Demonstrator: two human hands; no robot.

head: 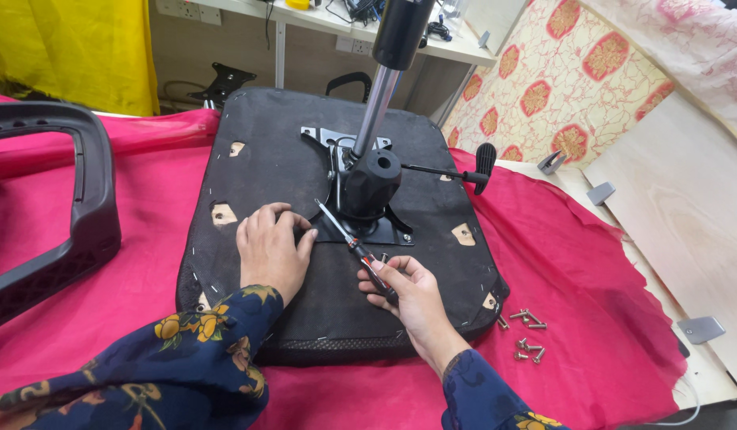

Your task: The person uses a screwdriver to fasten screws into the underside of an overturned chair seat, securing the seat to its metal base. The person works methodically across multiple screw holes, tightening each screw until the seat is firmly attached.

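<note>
An upturned black chair seat (337, 263) lies across the middle of the red cloth (145, 263) that covers the table, its underside up and its front edge near the person. Bolted at its centre is the black tilt mechanism (370, 191), from which the silver gas column (376, 107) rises toward the far edge and a lever with a black knob (484, 163) juts to the right.

The step in hand looks like driving or loosening a screw at the near left corner of the mechanism plate. The left hand (269, 251) lies palm down, fingers loosely curled, pressing the seat just beside that plate. The right hand (408, 295) is closed around the handle of a screwdriver (354, 247), its tip angled up-left to the plate's edge. The next move likely calls for keeping the tip seated and square while turning.

Loose screws (525, 330) sit on the cloth near the seat's near right corner. A black armrest frame (66, 215) rests at the left edge. Beyond are a yellow curtain (74, 48), a white desk (368, 28) and floral panels (560, 80).
</note>
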